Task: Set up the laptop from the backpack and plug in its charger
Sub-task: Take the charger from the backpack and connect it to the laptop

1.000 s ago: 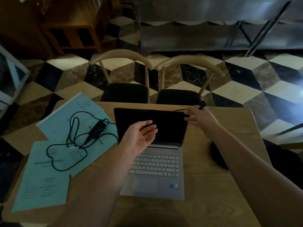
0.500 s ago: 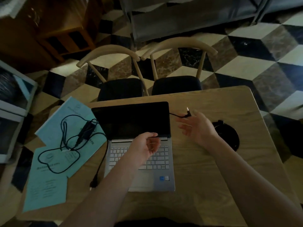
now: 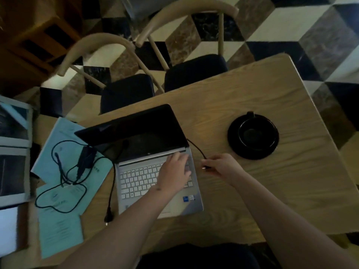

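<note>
Two bare forearms reach in from the near edge over a wooden table (image 3: 242, 105). Left hand (image 3: 175, 172): palm down, fingers extended and resting on the right part of the keyboard, up by the hinge corner; grips nothing. Right hand (image 3: 221, 166): just right of the laptop's right edge, fingers curled, pinching the charger plug (image 3: 206, 167), whose tip points toward the side of the machine; whether the tip touches the laptop cannot be told. Laptop (image 3: 139, 152): silver base, lid open, screen dark, standing near the middle of the table and turned slightly clockwise. Charger cable (image 3: 196, 147): thin, black, running from the plug up to the lid's right corner and passing behind it. Power brick (image 3: 86, 157): black, lying left of the laptop among loose loops of cable, on top of pale blue papers (image 3: 58, 226) spread along the table's left side. Wall plug (image 3: 108, 217): at the end of a lead lying just beside the laptop's left edge, unconnected. Cup and saucer (image 3: 252, 135): black, on the table right of the screen, apart from the laptop. Two chairs (image 3: 186, 72): light wooden backs, dark seats, tucked against the far edge. Floor (image 3: 272, 22): a cube-pattern tile of black, white and brown.
</note>
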